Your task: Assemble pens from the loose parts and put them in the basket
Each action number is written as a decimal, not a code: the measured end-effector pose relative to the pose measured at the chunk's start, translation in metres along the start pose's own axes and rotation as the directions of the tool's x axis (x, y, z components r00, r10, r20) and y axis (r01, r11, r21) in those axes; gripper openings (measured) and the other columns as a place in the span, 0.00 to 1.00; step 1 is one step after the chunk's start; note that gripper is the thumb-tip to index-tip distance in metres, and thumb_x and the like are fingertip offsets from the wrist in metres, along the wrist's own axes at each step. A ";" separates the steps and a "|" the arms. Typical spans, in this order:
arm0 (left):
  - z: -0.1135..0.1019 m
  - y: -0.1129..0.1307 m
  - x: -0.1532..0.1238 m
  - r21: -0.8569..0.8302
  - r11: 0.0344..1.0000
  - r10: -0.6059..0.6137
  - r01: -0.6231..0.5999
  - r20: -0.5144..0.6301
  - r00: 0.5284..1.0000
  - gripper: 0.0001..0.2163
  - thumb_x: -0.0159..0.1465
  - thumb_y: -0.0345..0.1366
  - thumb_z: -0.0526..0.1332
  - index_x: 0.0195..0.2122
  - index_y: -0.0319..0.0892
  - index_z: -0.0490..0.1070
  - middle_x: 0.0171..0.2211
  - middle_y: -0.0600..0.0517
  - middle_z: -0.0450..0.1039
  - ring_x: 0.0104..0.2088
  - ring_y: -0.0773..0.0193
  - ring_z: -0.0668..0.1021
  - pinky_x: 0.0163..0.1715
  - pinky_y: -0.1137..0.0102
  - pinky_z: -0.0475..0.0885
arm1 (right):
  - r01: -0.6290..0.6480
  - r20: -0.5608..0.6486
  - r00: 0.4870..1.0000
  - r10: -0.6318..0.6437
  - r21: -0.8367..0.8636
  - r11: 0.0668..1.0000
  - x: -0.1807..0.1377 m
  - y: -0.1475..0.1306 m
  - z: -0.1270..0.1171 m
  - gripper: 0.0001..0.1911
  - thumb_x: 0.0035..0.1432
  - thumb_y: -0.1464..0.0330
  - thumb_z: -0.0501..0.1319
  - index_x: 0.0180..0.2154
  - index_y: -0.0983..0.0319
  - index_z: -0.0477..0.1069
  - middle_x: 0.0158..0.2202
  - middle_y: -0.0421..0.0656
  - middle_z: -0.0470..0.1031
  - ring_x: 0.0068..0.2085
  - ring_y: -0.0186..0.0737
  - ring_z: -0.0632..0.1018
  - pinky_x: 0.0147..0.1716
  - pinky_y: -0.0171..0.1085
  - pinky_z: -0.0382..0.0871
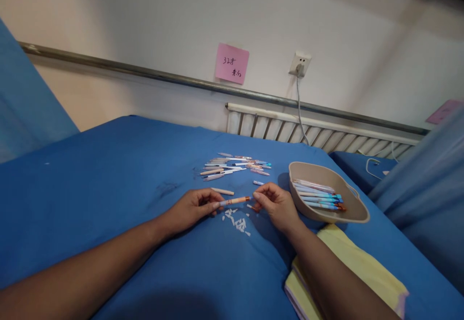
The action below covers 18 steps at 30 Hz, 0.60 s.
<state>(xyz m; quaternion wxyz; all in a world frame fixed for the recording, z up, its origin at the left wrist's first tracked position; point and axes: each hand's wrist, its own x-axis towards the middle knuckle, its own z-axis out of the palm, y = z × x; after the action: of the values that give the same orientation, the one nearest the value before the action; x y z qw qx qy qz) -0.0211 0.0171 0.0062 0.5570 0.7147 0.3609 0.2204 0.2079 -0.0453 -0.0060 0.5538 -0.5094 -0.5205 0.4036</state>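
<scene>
Beside the right hand (278, 207), pinching a slim peach-and-blue pen (236, 200) at its tip, a beige plastic basket (322, 171) limits rightward room; left hand (197, 208) grips the pen.

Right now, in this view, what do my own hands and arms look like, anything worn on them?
Your left hand and right hand are ungloved. The left forearm and right forearm are bare as far as the picture shows, with no sleeve, watch or bracelet visible. Rings are too small to rule out.
</scene>
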 end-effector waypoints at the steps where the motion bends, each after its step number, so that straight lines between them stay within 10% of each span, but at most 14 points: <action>1: 0.000 0.000 0.000 -0.004 1.000 -0.009 0.009 0.008 1.000 0.11 0.57 0.43 0.60 0.36 0.43 0.73 0.29 0.53 0.73 0.30 0.66 0.72 0.31 0.73 0.65 | -0.002 -0.008 1.000 0.002 -0.005 1.000 0.000 0.000 0.000 0.14 0.49 0.57 0.63 0.29 0.61 0.68 0.17 0.37 0.70 0.20 0.34 0.71 0.24 0.34 0.67; 18: 0.007 0.005 -0.005 0.226 0.973 0.045 -0.048 0.020 0.999 0.11 0.58 0.44 0.58 0.36 0.43 0.73 0.29 0.54 0.71 0.31 0.63 0.71 0.31 0.74 0.65 | -0.033 -0.027 0.999 0.034 0.024 0.999 0.003 0.007 0.005 0.17 0.48 0.53 0.63 0.26 0.61 0.66 0.18 0.36 0.72 0.17 0.32 0.70 0.18 0.31 0.63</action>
<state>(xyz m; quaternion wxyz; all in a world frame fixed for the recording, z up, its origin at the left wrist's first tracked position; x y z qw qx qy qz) -0.0175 0.0086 0.0097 0.4693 0.7835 0.3626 0.1854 0.2037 -0.0404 -0.0127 0.5600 -0.5170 -0.4995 0.4119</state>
